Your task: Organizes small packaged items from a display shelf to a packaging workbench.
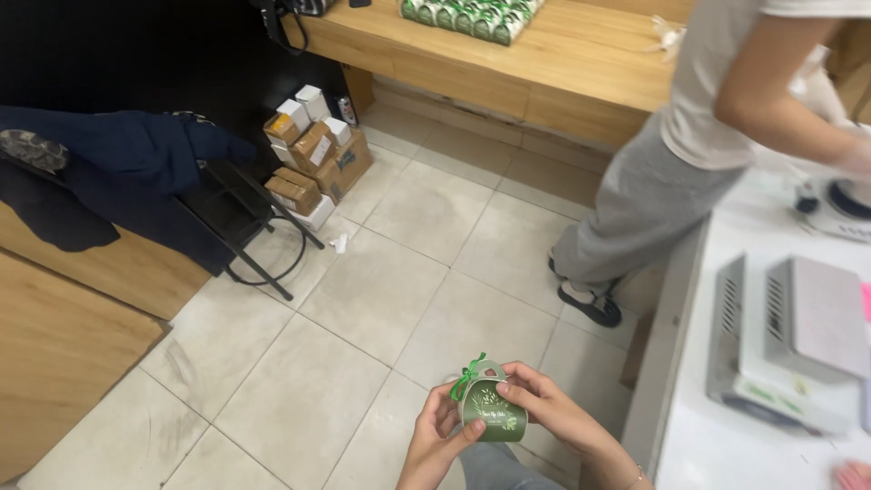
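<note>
i hold the small green gift box (494, 413) low over the tiled floor (363, 299), left hand (437, 437) cupped under it, right hand (553, 408) pinching its top. it looks light, thin card, easily crushed; best held by the side panels, not the ribbon bow (467, 377).

A small green box (494, 408) with a pale leaf print and an arched handle on top sits upright in the air, low over the tiled floor (381, 290). A green ribbon bow (467, 377) is tied at its upper left.
</note>
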